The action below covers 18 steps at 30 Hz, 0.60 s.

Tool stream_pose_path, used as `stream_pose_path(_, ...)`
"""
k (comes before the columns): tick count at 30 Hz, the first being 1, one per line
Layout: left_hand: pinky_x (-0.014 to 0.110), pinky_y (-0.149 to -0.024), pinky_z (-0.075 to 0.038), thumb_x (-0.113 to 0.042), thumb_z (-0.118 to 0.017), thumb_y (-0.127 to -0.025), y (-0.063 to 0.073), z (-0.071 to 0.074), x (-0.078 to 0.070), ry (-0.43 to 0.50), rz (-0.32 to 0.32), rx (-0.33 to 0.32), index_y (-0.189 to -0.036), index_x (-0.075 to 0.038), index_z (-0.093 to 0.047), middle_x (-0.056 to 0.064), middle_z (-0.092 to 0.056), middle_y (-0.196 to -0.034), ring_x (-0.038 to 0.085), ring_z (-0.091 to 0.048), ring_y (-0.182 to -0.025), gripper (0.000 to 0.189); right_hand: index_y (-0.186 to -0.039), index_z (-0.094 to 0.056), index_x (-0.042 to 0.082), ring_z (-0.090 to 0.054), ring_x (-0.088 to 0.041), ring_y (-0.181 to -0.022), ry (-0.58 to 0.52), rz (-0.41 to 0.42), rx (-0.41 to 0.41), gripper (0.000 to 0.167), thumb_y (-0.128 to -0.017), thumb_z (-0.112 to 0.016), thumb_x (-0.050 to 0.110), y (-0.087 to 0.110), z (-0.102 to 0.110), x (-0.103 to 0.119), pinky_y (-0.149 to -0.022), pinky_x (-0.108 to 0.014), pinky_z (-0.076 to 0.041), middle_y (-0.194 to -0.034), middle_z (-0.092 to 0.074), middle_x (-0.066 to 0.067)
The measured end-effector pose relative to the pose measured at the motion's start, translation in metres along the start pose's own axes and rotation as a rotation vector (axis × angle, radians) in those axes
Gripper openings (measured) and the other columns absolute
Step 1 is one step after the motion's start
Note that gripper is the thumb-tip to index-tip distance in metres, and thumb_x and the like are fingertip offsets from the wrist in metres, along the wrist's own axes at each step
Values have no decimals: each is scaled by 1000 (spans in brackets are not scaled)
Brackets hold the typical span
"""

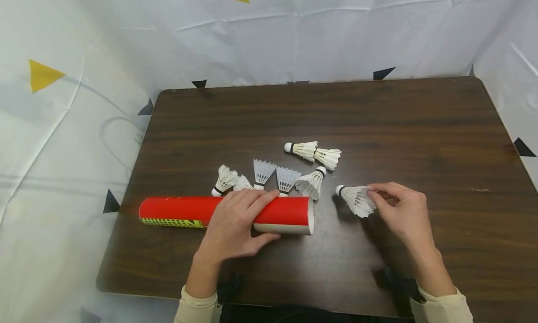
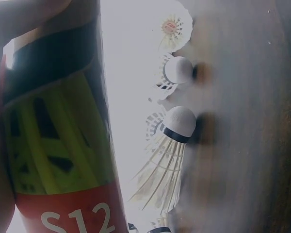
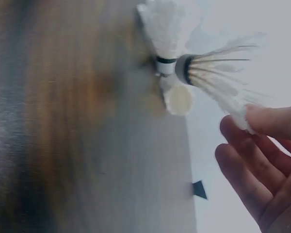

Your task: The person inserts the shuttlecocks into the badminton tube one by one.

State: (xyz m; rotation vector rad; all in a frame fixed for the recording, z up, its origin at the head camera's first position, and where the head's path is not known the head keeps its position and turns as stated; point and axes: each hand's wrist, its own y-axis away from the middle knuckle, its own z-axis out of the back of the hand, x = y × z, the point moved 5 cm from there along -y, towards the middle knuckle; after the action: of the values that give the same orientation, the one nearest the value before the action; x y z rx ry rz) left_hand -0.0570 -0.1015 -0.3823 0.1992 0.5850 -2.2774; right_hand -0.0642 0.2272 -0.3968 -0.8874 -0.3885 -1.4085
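Red along its upper side, the tube [image 1: 286,212] lies on the brown surface [image 1: 403,127], gripped by the left hand [image 1: 236,225]. Well apart from it, the right hand [image 1: 401,211] pinches a white shuttlecock [image 1: 356,200] by the skirt [image 3: 219,77]; other shuttlecocks [image 1: 311,185] lie beyond the tube.

White feather shuttlecock [image 1: 243,183] partly hidden behind red shuttlecock tube [image 1: 283,213], tube's middle covered by left hand [image 1: 238,224], counter [image 3: 97,150] blurred in right wrist view

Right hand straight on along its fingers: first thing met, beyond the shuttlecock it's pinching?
Probably the loose shuttlecock behind the open end of the red tube, though the right hand may be high enough to clear it.
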Motion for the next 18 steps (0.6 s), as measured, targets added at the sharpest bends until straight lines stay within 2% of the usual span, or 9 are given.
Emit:
stream_pose_path(4, 40, -90, -46, -53, -78, -73, 0, 0, -1, -6, 2, 2, -142, -21, -52, -1, -62, -122, 18, -58, -108, 81, -96, -76, -1, -63, 6, -68, -172, -149, -13, 16, -80, -79, 2, -1, 14, -1, -62, -8, -48, -81, -72, 6)
stream_pose_path(7, 40, -91, -46, -53, -78, -72, 0, 1, 0, -9, 9, -5, -142, -21, -52, -2, -63, -121, 18, -58, -109, 81, -99, -73, -6, -65, -1, -67, -283, -197, 11, 19, -81, -76, -2, -2, 20, 4, -59, -13, -50, -81, -70, 14)
stream_pose_path(13, 41, -91, -46, -53, -79, -71, 1, 0, 0, -9, 4, -8, -142, -21, -51, -1, -63, -121, 18, -58, -108, 82, -99, -71, -8, -64, -8, -65, -345, -154, 118, 18, -81, -73, -9, 1, 20, 24, -60, -17, -52, -85, -70, 10)
stream_pose_path(18, 41, -89, -46, -52, -79, -71, 1, 0, 0, -9, 0, -11, -142, -20, -51, 0, -63, -120, 19, -58, -108, 83, -95, -72, -6, -64, -13, -64, -416, -103, 217, 14, -81, -73, -9, 3, 4, 44, -58, -22, -54, -85, -71, 2)
